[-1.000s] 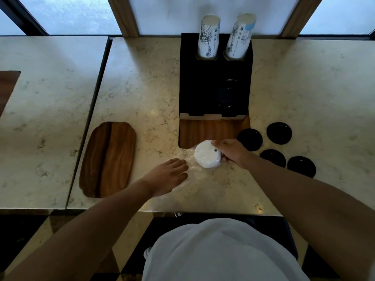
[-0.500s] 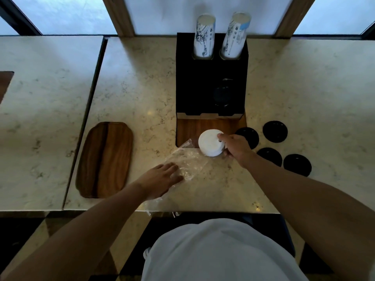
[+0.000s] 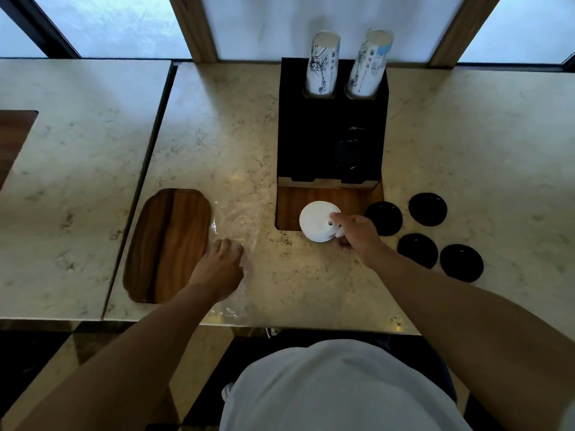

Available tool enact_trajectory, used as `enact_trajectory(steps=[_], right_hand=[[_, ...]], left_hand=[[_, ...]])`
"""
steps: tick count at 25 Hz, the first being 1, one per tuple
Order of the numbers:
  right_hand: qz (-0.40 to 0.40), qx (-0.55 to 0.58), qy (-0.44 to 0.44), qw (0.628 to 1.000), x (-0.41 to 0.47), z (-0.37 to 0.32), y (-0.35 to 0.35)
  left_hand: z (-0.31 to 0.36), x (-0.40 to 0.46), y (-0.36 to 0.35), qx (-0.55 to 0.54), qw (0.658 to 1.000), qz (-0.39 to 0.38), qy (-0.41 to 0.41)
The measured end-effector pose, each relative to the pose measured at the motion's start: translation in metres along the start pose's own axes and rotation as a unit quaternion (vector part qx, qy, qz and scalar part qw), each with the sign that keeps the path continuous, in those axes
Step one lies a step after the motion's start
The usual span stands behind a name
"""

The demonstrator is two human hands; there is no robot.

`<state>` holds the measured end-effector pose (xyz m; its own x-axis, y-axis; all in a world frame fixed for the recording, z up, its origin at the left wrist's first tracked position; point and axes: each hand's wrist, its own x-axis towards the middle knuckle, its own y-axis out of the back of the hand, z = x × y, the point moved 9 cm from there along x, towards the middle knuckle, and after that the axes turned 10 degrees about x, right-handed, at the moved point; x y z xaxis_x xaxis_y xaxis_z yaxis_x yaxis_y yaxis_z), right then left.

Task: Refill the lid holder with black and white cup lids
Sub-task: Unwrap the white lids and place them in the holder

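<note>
My right hand (image 3: 354, 233) grips a stack of white lids (image 3: 317, 220) over the front edge of the lid holder's wooden base (image 3: 292, 203). The black lid holder (image 3: 311, 144) stands at the back of the counter, with black lids (image 3: 350, 152) dimly seen in its right slot. Several loose black lids (image 3: 427, 209) lie on the counter to the right of the holder. My left hand (image 3: 222, 265) rests flat on a clear plastic wrapper (image 3: 241, 219) next to the wooden tray.
Two stacks of printed paper cups (image 3: 323, 62) stick out of the holder's top. A wooden tray (image 3: 168, 244) lies at the left of the marble counter (image 3: 466, 135). The counter's front edge runs just before my body.
My right hand has carried the white lids away from the wrapper toward the holder's base. My left hand has slid the emptied wrapper left, up to the wooden tray.
</note>
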<state>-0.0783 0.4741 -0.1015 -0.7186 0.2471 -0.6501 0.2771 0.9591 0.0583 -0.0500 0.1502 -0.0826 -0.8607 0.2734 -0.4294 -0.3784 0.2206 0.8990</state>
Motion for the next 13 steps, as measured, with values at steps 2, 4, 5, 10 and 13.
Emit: enact_trajectory(steps=[2,4,5,10,13], right_hand=[[0.0,0.0,0.004,1.0,-0.003,0.001,0.0],[-0.004,0.0,0.007,1.0,-0.006,0.0,0.0],[-0.008,-0.001,0.008,1.0,-0.008,-0.001,-0.001],[-0.015,0.033,0.006,0.999,-0.009,-0.006,-0.003],[-0.015,0.055,-0.005,0.998,-0.007,-0.014,-0.012]], left_hand=[[0.002,0.0,0.005,0.021,1.0,0.013,0.004],[0.004,0.0,0.017,0.05,0.997,0.048,0.02],[0.006,0.001,0.025,0.059,0.995,0.073,0.025],[0.024,0.028,0.066,-0.221,0.963,0.124,0.094],[0.037,0.051,0.076,-0.446,0.878,0.069,0.158]])
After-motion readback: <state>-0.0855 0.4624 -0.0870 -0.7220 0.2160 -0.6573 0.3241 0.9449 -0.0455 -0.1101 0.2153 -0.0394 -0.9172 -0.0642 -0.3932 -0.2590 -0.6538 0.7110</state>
